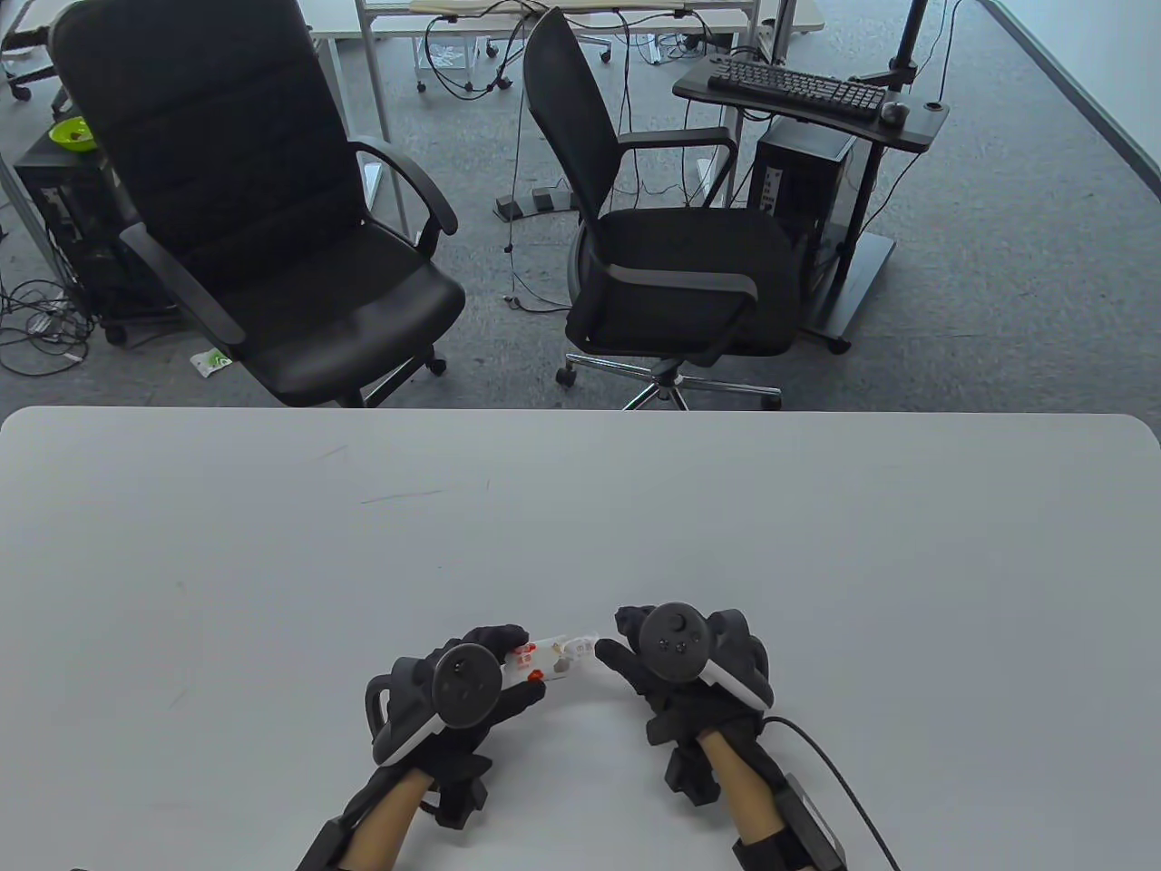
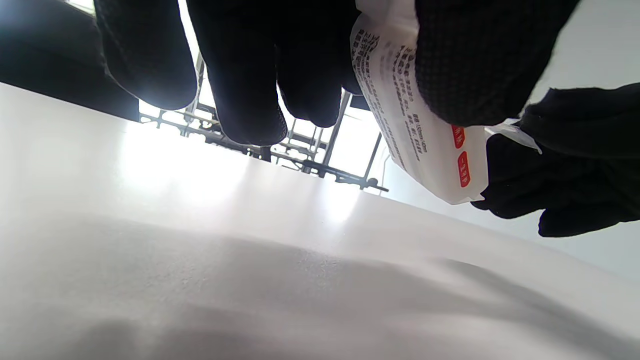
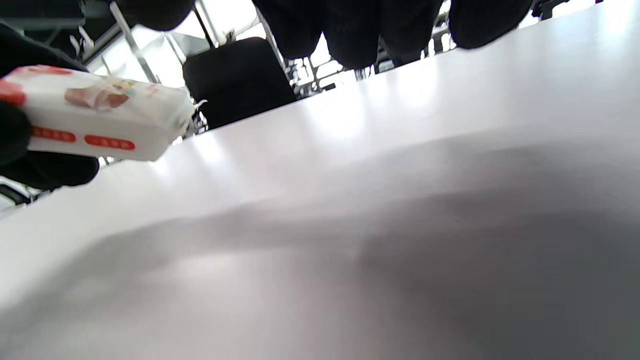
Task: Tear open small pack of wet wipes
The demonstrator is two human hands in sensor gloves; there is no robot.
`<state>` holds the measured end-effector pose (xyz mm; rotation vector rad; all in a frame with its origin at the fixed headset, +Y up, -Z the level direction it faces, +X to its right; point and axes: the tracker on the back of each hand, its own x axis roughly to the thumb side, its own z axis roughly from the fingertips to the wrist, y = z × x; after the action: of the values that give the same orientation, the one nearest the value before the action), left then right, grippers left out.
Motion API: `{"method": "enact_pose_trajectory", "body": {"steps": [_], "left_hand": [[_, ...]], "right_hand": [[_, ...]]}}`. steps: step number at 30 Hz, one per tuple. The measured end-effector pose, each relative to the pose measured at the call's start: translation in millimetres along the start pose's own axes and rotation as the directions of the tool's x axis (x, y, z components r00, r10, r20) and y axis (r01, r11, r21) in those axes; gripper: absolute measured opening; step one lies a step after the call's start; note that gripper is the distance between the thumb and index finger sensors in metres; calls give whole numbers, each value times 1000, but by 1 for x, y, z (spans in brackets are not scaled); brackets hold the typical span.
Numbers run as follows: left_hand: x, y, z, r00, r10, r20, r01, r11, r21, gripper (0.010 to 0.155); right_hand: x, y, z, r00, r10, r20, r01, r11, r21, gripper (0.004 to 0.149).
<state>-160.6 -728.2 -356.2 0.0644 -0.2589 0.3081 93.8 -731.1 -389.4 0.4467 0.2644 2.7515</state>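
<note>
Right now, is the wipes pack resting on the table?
Apart. In the left wrist view, the wipes pack hangs from the left hand, with background visible between it and the table.

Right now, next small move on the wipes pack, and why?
Probably the right hand should pinch the frayed end seal and pull. The left hand grips the wipes pack above the table; in the right wrist view that end sits free of fingers.

Left hand (image 1: 458,689) sits at the near edge, left of centre, fingers (image 1: 497,638) curled in a closed grip, forearm angling in from below; right hand (image 1: 689,667) lies just beside it, fingertips (image 1: 606,651) pointing left, its grip state unclear.
</note>
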Motion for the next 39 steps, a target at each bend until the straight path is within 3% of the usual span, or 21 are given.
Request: {"method": "enact_pose_trajectory", "body": {"steps": [2,7,13,17,20,26,32,35,39], "left_hand": [[-4,4,0,999,-31,-19,31,999,15,68],[-10,16,-11,997,58,-45,-59,998,-7,67],[-2,31,-66,990,102,-97,-105,994,-26,67],[0,20,-114,970,162,-183,-179,981,-80,66],[-1,1,-146,959,111,-259,-154,976,-151,66],[-6,-30,-176,940,35,-340,-141,946,-291,65],[-11,-35,-177,945,-123,-304,-14,912,-410,79],[-14,-23,-158,956,-153,-251,50,926,-373,82],[-25,2,-108,950,-257,-178,192,928,-318,85]], "right_hand": [[-14,-10,7,995,81,-61,-81,997,-1,65],[-63,-25,31,973,200,-118,-215,969,-123,69],[-105,-12,46,952,230,-203,-238,971,-15,69],[-112,-11,48,920,303,-250,-305,952,32,70],[-112,-12,49,927,279,-250,-283,959,19,70],[-112,-9,46,925,288,-247,-284,957,54,71],[-109,-6,43,932,278,-232,-267,960,79,71],[-107,-5,41,931,287,-223,-276,958,82,71],[-105,-2,39,932,292,-216,-279,956,91,71]]}}
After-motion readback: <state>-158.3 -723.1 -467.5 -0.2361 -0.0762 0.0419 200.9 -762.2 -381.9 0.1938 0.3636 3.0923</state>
